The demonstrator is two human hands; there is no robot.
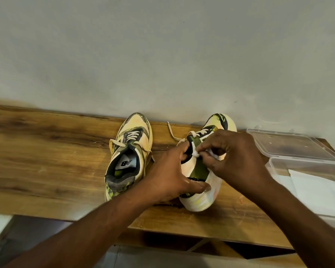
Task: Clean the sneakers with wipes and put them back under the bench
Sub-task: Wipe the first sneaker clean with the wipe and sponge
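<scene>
Two yellow, green and cream sneakers stand on the wooden bench top (46, 151). The left sneaker (128, 151) sits upright, toe toward the wall, untouched. The right sneaker (203, 171) is tipped onto its side. My left hand (172, 171) grips it, fingers hooked into the collar opening and thumb pressed against the heel. My right hand (234, 153) pinches a small white wipe (197, 154) against the shoe's green side panel near the collar. Most of the wipe is hidden under my fingers.
A clear plastic box (275, 163) with white wipes (317, 190) inside stands at the bench's right end, its lid (290, 144) open toward the wall. A grey wall rises right behind the bench. Below the bench's front edge is a dark open space and pale floor.
</scene>
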